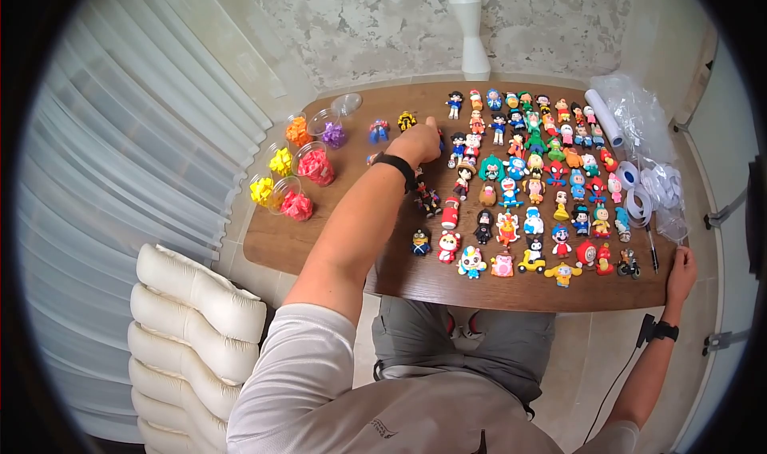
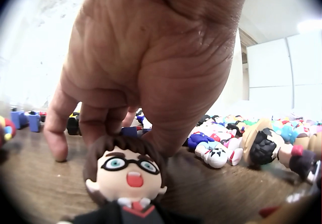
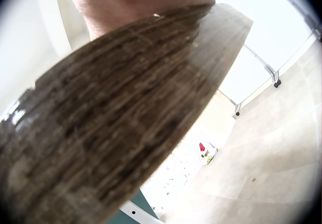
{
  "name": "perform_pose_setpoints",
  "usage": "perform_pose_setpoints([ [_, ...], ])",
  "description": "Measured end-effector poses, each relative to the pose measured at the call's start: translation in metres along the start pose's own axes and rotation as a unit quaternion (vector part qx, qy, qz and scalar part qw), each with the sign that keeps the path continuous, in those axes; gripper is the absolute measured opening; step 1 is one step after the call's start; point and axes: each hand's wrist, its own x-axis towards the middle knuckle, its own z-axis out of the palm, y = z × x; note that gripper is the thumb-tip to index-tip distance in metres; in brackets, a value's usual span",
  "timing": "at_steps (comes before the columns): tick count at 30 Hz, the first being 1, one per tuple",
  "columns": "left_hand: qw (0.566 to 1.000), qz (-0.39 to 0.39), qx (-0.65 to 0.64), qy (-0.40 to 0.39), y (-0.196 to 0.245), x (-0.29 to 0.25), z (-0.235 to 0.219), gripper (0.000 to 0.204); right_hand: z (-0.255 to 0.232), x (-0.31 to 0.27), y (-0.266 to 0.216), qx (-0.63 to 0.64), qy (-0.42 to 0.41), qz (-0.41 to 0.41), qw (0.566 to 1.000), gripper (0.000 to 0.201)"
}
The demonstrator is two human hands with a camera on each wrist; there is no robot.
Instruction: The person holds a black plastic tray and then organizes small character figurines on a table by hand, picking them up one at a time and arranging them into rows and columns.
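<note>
My left hand point(image 1: 419, 142) reaches down over the table's middle, beside a yellow-and-black figure point(image 1: 407, 120) and a blue-and-red one point(image 1: 378, 130). In the left wrist view its thumb and fingers point(image 2: 166, 118) close toward each other around a toy figure, mostly hidden, with a dark-blue part point(image 2: 129, 132) showing. One outer fingertip reaches the tabletop. Nearest that camera lies a figure with brown hair and black glasses point(image 2: 133, 171). My right hand point(image 1: 681, 274) is at the table's right front corner, close to clear plastic wrap; its fingers are mostly hidden in the right wrist view.
Rows of small toy figures point(image 1: 534, 190) cover the right half of the wooden table point(image 1: 335, 238). Clear cups of red point(image 1: 315, 166), yellow, orange and purple pieces stand at the left. A white roll point(image 1: 603, 118), tape rolls point(image 1: 637, 206), plastic bags point(image 1: 639, 114) and a pen point(image 1: 653, 252) lie along the right edge.
</note>
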Motion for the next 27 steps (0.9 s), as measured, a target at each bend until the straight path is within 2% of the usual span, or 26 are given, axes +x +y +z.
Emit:
perform_pose_setpoints([
  [14, 1.0, 0.005, -0.006, 0.001, -0.004, 0.009, 0.006, 0.051, -0.001, -0.001, -0.003, -0.018, 0.0, -0.009, 1.0, 0.026],
  [17, 0.999, 0.037, 0.012, 0.003, -0.009, 0.011, 0.007, 0.053, -0.001, -0.001, -0.002, -0.016, 0.002, -0.009, 1.0, 0.027],
  [27, 1.0, 0.031, 0.003, 0.0, -0.01, 0.013, 0.008, 0.054, -0.001, 0.0, 0.003, -0.025, -0.003, -0.002, 1.0, 0.027],
])
